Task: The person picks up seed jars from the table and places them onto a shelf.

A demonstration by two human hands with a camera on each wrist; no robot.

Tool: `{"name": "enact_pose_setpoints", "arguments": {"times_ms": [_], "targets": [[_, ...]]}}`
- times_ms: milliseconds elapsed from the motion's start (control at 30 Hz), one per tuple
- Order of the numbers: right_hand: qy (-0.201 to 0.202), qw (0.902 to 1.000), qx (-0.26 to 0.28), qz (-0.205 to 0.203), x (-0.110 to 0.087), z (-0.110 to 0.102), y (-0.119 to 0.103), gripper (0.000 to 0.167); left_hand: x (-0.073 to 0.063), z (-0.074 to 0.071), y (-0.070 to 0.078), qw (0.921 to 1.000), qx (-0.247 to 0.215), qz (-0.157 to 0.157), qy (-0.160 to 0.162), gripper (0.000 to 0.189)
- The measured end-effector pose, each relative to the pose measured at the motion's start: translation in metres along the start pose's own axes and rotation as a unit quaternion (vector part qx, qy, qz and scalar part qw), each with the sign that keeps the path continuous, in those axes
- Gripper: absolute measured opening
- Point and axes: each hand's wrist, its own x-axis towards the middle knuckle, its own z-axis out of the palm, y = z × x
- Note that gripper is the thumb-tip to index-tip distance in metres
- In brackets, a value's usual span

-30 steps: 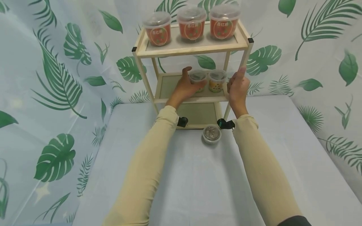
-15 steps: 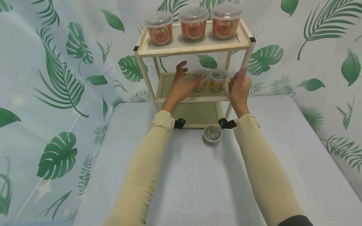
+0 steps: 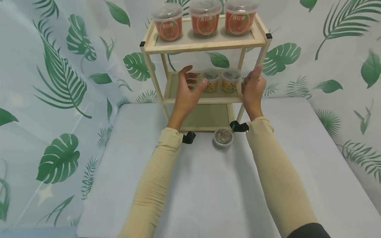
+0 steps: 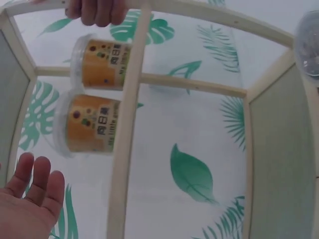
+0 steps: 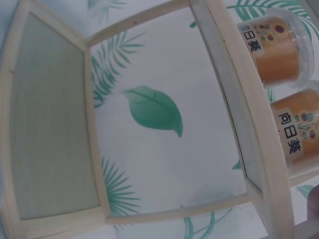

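Two small clear-lidded cups with orange-yellow sunflower labels, a left cup (image 3: 212, 86) and a right cup (image 3: 230, 85), stand side by side on the middle tier of a wooden shelf rack (image 3: 205, 46). My left hand (image 3: 187, 96) is just left of the left cup, fingers spread and loosely bent, holding nothing; its thumb overlaps the cup's edge in the head view. In the left wrist view the left hand (image 4: 35, 196) shows apart from the nearer cup (image 4: 92, 123). My right hand (image 3: 253, 89) grips the rack's right front post (image 3: 262, 56).
Three larger tubs with red tomato labels, one of them the middle tub (image 3: 205, 21), stand on the top tier. A small round lidded container (image 3: 223, 137) sits on the white table (image 3: 202, 185), before the bottom tier (image 3: 208, 115). Leaf-patterned cloth hangs behind and at the sides.
My left hand has let go of the left cup and drawn back to the left. The cup stays on the middle tier. My right hand keeps its hold on the post.
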Motion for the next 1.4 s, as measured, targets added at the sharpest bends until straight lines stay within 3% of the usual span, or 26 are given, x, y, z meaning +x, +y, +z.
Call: {"name": "enact_pose_setpoints", "arguments": {"times_ms": [333,633,733,1067,1400], "targets": [[-0.003,0.9997,0.007,0.022,0.002,0.0,-0.003,0.057,-0.026,0.007,-0.015,0.9983,-0.047,0.004,-0.034,0.078],[0.001,0.9999,0.01,-0.004,0.0,0.002,0.001,0.057,-0.055,0.016,-0.032,0.9982,-0.024,0.031,-0.045,0.063],[0.003,0.9997,0.023,0.006,0.001,0.002,0.0,0.057,-0.063,0.019,-0.039,0.9978,-0.009,0.035,-0.056,0.06],[0.004,0.9987,0.042,0.028,0.002,0.001,-0.004,0.058,-0.085,0.029,-0.072,0.9954,0.005,-0.02,-0.094,0.061],[0.001,0.9998,0.02,-0.008,0.002,0.004,0.001,0.056,-0.106,0.04,-0.101,0.9842,0.05,-0.109,-0.13,0.074]]}}
